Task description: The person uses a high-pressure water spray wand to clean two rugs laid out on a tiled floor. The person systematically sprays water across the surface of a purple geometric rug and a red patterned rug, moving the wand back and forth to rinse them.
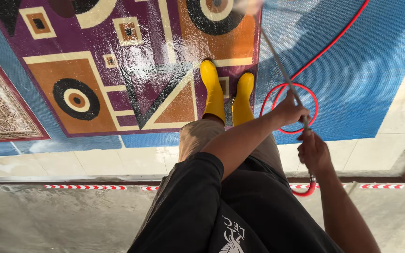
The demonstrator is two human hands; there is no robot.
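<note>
Rinsing step underway: left hand (289, 111) and right hand (312, 152) both gripping spray lance (282, 70), nozzle aiming over wet patterned rug (132, 70) beyond yellow boots (228, 96). Next move, judged: keeping firm grip, avoiding red hose (305, 89).

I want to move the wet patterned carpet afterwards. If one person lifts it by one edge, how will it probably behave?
The patterned carpet shines wet, so it is probably heavy and its surface slippery. It lies flat on the blue mat like cloth, so a lifted edge would likely sag and fold, not stay stiff. The yellow boots stand on it, so it will not slide freely.
</note>
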